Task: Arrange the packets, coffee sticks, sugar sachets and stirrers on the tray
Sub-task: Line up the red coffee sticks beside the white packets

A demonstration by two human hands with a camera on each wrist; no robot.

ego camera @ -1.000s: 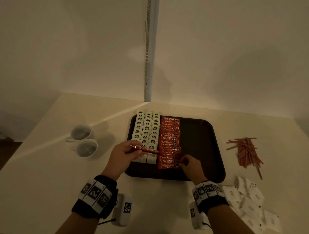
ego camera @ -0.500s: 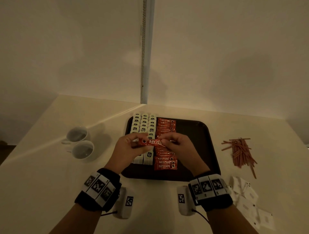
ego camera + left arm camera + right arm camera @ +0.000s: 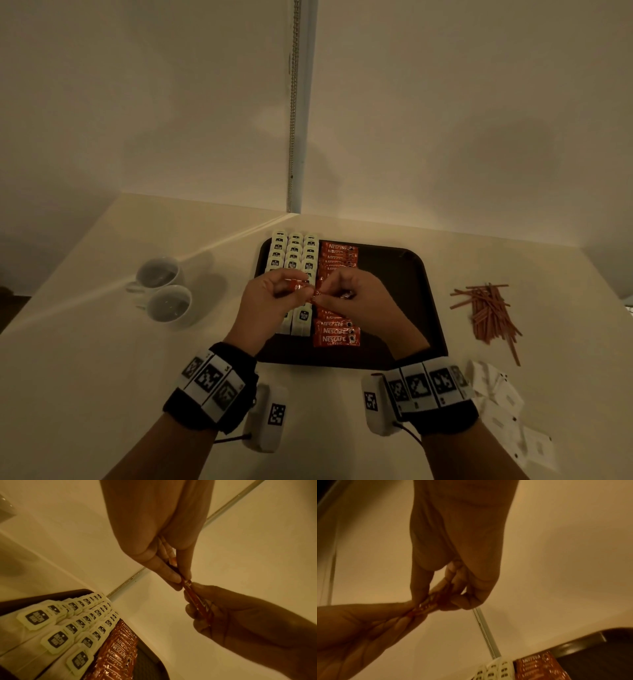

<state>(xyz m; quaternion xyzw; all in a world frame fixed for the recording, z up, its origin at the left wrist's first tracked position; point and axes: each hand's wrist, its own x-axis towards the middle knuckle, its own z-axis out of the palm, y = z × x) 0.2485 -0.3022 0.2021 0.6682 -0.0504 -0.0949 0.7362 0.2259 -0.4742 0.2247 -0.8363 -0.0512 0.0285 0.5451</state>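
A dark tray holds rows of white packets on its left and a column of red coffee sticks beside them. Above the tray both hands meet on a few red coffee sticks: my left hand pinches the left end, my right hand pinches the right end. The left wrist view shows the held coffee sticks edge-on between both hands' fingertips. In the right wrist view the coffee sticks are blurred. Red stirrers and white sugar sachets lie on the table, right of the tray.
Two white cups stand on the table left of the tray. The right half of the tray is bare. A wall corner with a metal strip rises behind the table.
My right hand left the bottom of the coffee stick column and rose to join the left hand; both now pinch the sticks the left hand held alone.
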